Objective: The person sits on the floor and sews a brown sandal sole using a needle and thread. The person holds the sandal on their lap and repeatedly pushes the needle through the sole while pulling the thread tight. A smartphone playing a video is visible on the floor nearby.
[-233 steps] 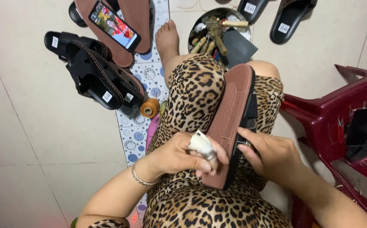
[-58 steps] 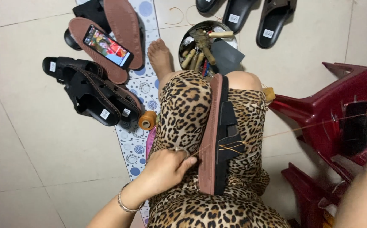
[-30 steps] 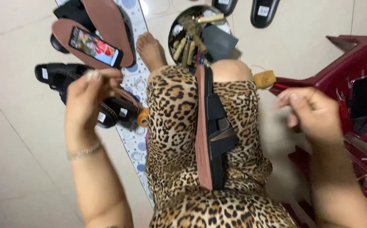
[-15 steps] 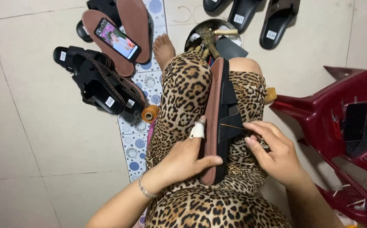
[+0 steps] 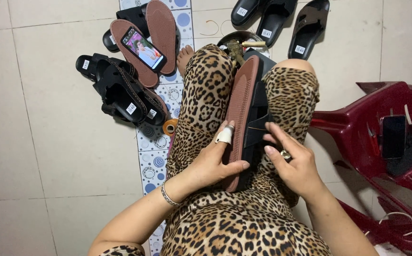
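Brown-soled sandal w/ black straps (image 5: 244, 118) lies on edge along the lap, between the knees, toe end pointing away. Left hand (image 5: 210, 161) rests on its sole side, thumb under the heel end; right hand (image 5: 296, 166) on the strap side, opposite. Beyond the toe, on the floor: round metal bowl of tools (image 5: 244, 40). Behind the bowl, row of three black slides (image 5: 281, 19). Left of the knees, patterned circle-print floor mat (image 5: 156, 151) runs front to back; small orange thread spool (image 5: 170, 126) on it. Left of the spool, pile of black strappy sandals (image 5: 120, 92). Behind the pile, two upturned brown soles (image 5: 153, 35) w/ a smartphone (image 5: 143, 47) on top. Far right: dark red plastic chair (image 5: 386, 137), black phone (image 5: 394, 136) on it.
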